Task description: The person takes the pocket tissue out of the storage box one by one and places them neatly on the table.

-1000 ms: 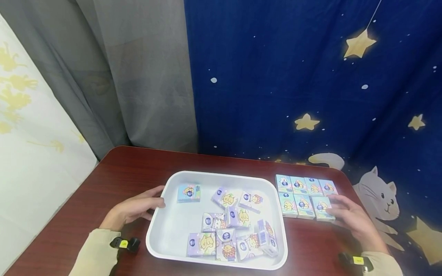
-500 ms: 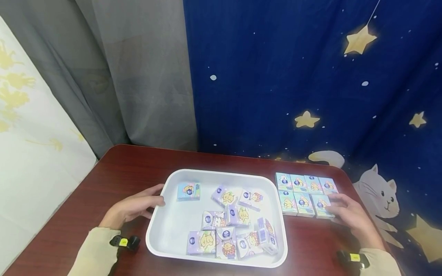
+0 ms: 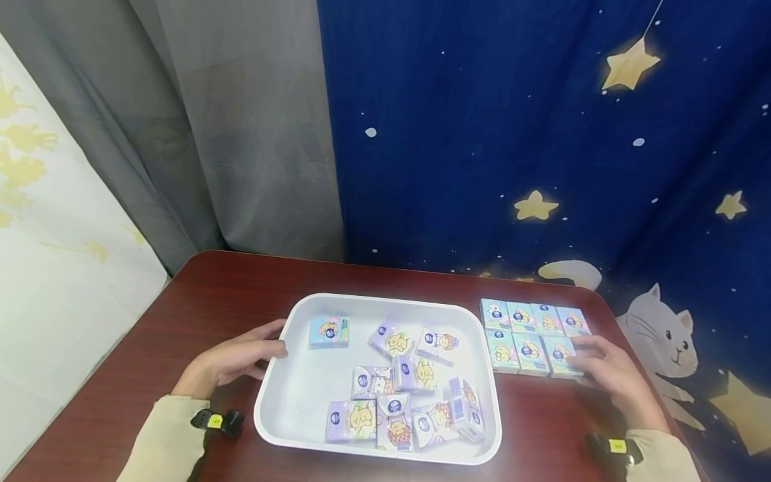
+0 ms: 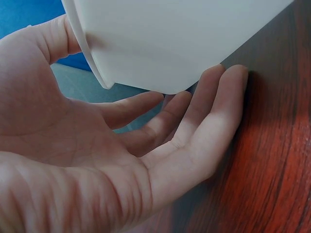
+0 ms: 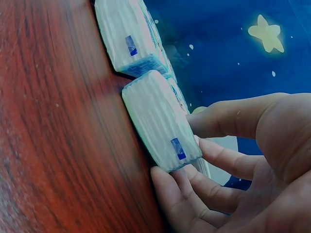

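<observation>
My left hand [image 3: 242, 358] holds the left side of the white tray [image 3: 269, 395]. In the left wrist view its thumb hooks over the rim, while the fingers curl along the outer wall near the table. Inside the tray lie several lilac tissue packs [image 3: 351, 423] and one blue tissue pack [image 3: 328, 333] at upper left. Right of the tray, blue packs lie in two rows. My right hand [image 3: 611, 371] pinches the right-end tissue pack [image 5: 158, 121] of the front row, thumb on its upper face and fingers at its outer side. Part of that pack is covered by the fingers.
A dark red wooden table [image 3: 241, 281] bears everything. Its far edge meets a grey curtain [image 3: 265, 134] and a blue curtain [image 3: 421, 167] with stars and a cat. The back row of blue packs [image 3: 523, 317] sits near the table's far right corner.
The right-end pack of the front row has shifted slightly left towards its neighbour, with the right hand on it. The left hand and tray stay put; the head view tilts a little.
</observation>
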Tool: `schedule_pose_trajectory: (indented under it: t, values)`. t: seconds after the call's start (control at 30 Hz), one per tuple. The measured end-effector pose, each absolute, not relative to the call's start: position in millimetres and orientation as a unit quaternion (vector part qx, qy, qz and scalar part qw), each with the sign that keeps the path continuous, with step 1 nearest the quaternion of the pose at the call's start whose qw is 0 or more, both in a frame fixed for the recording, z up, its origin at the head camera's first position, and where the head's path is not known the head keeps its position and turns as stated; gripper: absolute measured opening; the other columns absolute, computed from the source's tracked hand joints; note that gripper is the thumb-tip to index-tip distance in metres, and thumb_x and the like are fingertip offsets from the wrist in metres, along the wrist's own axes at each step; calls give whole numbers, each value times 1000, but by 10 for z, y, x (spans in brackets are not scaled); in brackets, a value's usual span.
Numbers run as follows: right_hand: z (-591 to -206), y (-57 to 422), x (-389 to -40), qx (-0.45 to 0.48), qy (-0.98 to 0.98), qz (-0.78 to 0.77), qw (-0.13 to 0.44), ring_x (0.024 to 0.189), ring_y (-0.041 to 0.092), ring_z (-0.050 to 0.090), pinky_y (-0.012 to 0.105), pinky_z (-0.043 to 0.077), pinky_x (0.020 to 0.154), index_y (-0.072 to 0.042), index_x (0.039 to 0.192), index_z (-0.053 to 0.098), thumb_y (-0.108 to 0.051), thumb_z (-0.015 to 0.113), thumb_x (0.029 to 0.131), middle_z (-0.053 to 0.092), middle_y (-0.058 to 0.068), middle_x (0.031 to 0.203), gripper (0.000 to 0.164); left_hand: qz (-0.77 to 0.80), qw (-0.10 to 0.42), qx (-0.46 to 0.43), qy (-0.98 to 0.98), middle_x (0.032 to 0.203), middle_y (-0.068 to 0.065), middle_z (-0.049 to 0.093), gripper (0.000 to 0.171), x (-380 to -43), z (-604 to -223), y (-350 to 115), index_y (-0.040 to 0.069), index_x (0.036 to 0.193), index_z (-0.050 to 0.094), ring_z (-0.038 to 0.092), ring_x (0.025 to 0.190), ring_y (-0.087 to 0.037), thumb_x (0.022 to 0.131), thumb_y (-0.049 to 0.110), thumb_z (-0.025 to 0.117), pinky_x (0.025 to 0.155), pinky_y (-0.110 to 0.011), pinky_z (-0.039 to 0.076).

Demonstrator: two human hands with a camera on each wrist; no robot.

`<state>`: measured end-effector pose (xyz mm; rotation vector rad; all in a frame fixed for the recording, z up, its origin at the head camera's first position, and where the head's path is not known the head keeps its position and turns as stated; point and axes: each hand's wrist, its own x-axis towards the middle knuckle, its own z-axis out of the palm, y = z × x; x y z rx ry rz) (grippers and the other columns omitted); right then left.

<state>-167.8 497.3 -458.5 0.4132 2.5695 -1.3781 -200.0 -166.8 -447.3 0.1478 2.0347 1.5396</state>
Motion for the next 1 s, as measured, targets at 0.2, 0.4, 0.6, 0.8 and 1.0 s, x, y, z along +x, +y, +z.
schedule_pose_trajectory:
  t: [0.2, 0.4, 0.6, 0.8, 1.0]
  values:
    - [-4573, 4973, -1685, 136, 871, -462, 100, 99, 21, 71, 26, 61, 78, 11, 162, 35, -20, 69, 108, 53, 41, 142, 71, 575, 287, 55, 764, 135, -19, 67, 85, -2001, -4477, -1667, 2, 170, 25, 72, 106, -36, 95, 16, 63, 88, -61, 63]
    - [-4583, 4980, -1684, 137, 873, -457, 103, 100, 23, 71, 26, 60, 78, 10, 162, 36, -22, 70, 107, 55, 39, 141, 72, 576, 286, 56, 764, 135, -20, 67, 85, -2000, -4475, -1664, 2, 170, 25, 72, 105, -36, 95, 16, 63, 87, -61, 63]
    - [-4595, 4980, -1697, 132, 873, -458, 102, 101, 23, 71, 26, 60, 78, 11, 161, 36, -21, 69, 108, 55, 40, 141, 70, 576, 285, 54, 764, 133, -20, 68, 84, -1997, -4477, -1660, 2, 170, 25, 72, 104, -36, 96, 15, 63, 87, -60, 63]
    - [-4576, 4964, -1689, 130, 873, -458, 103, 101, 23, 72, 26, 60, 78, 11, 160, 38, -20, 68, 108, 57, 39, 140, 68, 577, 287, 54, 763, 133, -20, 68, 84, -1997, -4486, -1665, 1, 170, 25, 72, 105, -36, 96, 15, 62, 87, -60, 63]
    - [-4569, 4957, -1683, 128, 875, -455, 107, 102, 23, 73, 26, 60, 79, 11, 160, 38, -22, 67, 109, 61, 37, 137, 67, 580, 287, 57, 761, 134, -20, 67, 84, -2002, -4487, -1667, 1, 170, 24, 72, 105, -36, 96, 15, 62, 87, -61, 63]
